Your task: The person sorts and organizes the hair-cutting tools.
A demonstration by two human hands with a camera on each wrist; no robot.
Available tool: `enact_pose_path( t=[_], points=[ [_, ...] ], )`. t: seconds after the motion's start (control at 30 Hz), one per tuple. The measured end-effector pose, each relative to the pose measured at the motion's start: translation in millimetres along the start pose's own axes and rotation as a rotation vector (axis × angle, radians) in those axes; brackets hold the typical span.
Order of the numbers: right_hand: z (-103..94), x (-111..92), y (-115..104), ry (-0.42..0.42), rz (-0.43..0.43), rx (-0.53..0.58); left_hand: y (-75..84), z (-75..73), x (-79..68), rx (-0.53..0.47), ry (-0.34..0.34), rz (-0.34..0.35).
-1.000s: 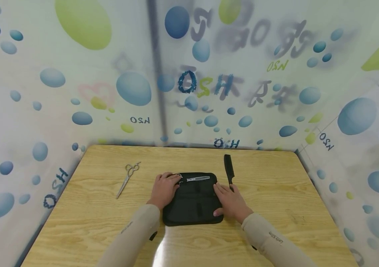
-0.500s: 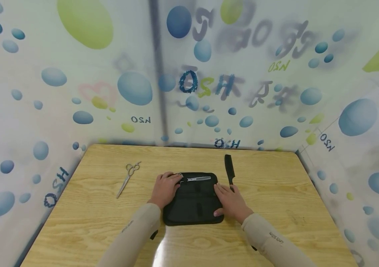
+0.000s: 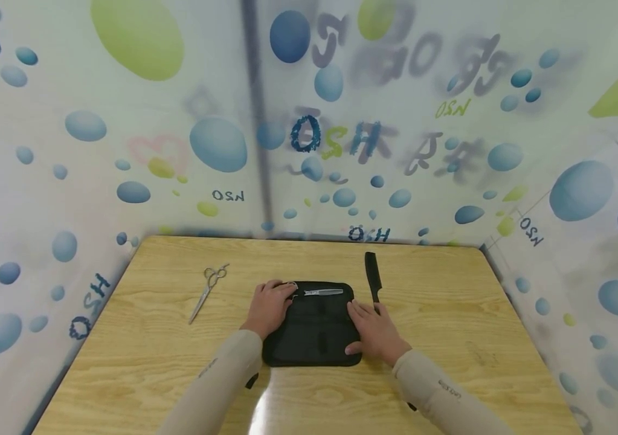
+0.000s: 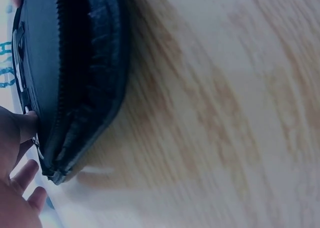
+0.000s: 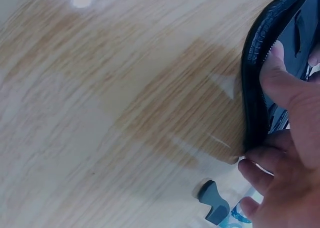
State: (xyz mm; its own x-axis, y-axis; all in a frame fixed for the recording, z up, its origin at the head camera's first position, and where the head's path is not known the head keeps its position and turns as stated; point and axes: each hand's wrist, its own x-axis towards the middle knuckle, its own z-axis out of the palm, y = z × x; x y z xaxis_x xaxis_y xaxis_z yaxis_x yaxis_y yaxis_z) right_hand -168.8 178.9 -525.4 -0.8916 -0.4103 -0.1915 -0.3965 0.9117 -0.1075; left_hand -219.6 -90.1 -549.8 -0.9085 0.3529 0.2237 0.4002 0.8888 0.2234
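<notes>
A black zippered case (image 3: 314,332) lies unzipped on the table, its inside facing up. Along its far edge lies a pair of thinning scissors (image 3: 324,292), blades pointing right. At the far left corner my left hand (image 3: 269,307) holds the scissors by the handles, which its fingers partly cover. My right hand (image 3: 376,331) grips the case's right edge; in the right wrist view its thumb (image 5: 275,70) lies inside the zipper and its fingers are at the outer side. A black comb (image 3: 373,273) sits just beyond the right hand, its handle end partly hidden.
A second pair of scissors (image 3: 208,294) lies on the wooden table (image 3: 450,338) to the left of the case, blades toward me. Patterned wall sheets (image 3: 309,205) stand behind the table and at both sides.
Hardly anything differs: the near side of the case has shifted very slightly left along with the right hand. The left hand and the scissors stay in place.
</notes>
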Motion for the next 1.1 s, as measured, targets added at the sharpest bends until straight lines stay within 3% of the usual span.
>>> enact_pose_path(
  t=[0.23, 0.4, 0.63, 0.9, 1.1],
  points=[
    [1.3, 2.1, 3.1, -0.006, 0.003, 0.013, -7.1, -0.8, -1.1, -0.068, 0.019, 0.038],
    [-0.2, 2.9, 5.4, -0.007, 0.010, 0.019, -19.4, -6.9, -3.1, -0.131, 0.055, 0.025],
    [-8.1, 3.2, 9.0, 0.002, 0.003, 0.055, -43.6, -27.1, -13.4, -0.026, 0.116, -0.008],
    [-18.4, -1.6, 23.5, 0.109, 0.023, 0.075, -73.6, -49.1, -34.2, 0.018, 0.079, -0.151],
    [-19.8, -9.8, 36.1, 0.219, 0.036, 0.066, -95.8, -56.5, -50.9, 0.084, 0.103, -0.276]
  ],
)
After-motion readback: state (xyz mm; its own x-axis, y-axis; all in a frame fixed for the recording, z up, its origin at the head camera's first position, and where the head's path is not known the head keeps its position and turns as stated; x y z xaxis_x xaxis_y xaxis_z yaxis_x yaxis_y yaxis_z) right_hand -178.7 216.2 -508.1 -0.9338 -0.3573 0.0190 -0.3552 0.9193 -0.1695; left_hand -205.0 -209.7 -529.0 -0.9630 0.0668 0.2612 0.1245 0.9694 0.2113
